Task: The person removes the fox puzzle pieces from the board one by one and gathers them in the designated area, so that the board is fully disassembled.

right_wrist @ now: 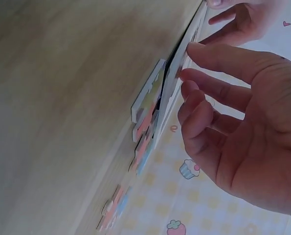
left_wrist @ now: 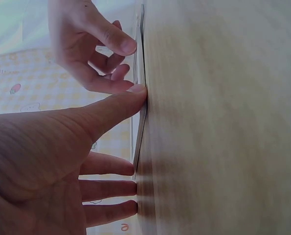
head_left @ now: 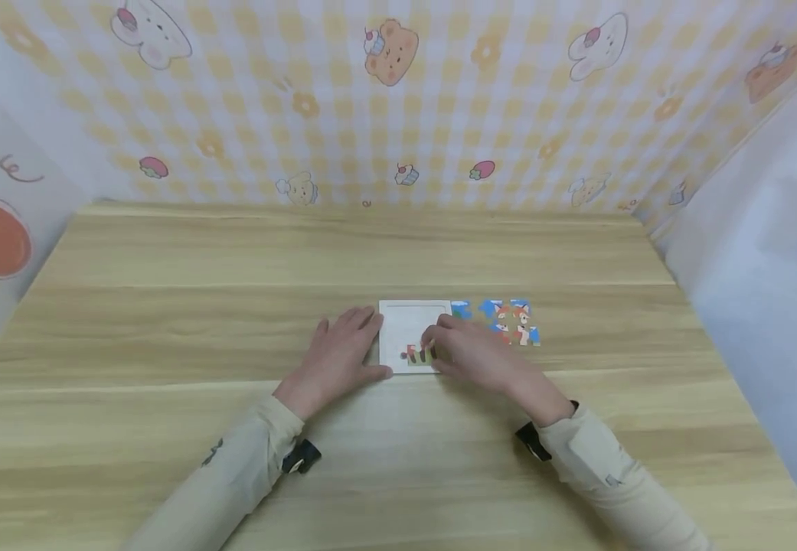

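Observation:
A thin white puzzle tray (head_left: 398,325) lies flat on the wooden table. Along its lower part sits a puzzle picture section (head_left: 417,355) with a dark-striped tail on green. My left hand (head_left: 343,348) rests at the tray's left side, fingers extended along that edge; its thumb touches the lower edge near the corner, as the left wrist view (left_wrist: 42,152) confirms. Over the tray's lower right, my right hand (head_left: 477,352) pinches a puzzle piece between thumb and index finger, its other fingers curled. The hand hides most of that piece.
Loose puzzle pieces (head_left: 522,317) with orange fox faces and blue sky lie right of the tray, partly behind my right hand. A blue piece (head_left: 462,309) lies against the tray's right edge. A patterned cloth wall (head_left: 370,115) stands behind the table.

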{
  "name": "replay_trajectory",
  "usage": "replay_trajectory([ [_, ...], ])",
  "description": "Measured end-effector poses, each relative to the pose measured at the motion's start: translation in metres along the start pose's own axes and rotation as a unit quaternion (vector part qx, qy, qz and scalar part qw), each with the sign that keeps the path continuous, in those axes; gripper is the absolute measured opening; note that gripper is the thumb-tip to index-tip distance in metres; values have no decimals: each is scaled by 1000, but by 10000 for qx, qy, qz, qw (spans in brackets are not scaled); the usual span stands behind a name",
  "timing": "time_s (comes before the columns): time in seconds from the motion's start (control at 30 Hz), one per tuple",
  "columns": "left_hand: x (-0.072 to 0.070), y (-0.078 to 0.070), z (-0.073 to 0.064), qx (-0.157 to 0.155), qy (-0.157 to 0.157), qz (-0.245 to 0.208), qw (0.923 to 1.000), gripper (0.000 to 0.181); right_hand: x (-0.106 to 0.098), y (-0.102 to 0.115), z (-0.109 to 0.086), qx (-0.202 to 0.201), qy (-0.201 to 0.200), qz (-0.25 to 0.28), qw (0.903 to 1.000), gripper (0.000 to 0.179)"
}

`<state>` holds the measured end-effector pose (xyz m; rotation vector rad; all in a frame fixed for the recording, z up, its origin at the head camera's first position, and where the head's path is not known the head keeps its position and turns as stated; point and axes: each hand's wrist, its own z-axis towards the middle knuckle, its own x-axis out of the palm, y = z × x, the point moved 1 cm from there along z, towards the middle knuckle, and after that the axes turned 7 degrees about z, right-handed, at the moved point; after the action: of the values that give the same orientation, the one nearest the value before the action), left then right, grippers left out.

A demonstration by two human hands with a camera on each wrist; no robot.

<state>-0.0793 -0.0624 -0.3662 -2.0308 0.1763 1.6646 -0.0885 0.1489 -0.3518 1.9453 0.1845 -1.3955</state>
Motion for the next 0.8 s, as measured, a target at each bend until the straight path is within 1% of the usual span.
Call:
replay_trajectory([
  [0.3, 2, 0, -1, -7, -27, -7, 10000, 81, 2, 5, -1, 135, 35, -36, 9999, 24],
  [0.63, 2, 0, -3, -11, -100, -44, 9999, 82, 4, 6, -1, 115, 89, 160, 9998, 25],
  [0.8, 1, -1, -4, 12, -157, -33, 9999, 82, 5, 5, 0, 125, 99, 177, 9997, 25],
])
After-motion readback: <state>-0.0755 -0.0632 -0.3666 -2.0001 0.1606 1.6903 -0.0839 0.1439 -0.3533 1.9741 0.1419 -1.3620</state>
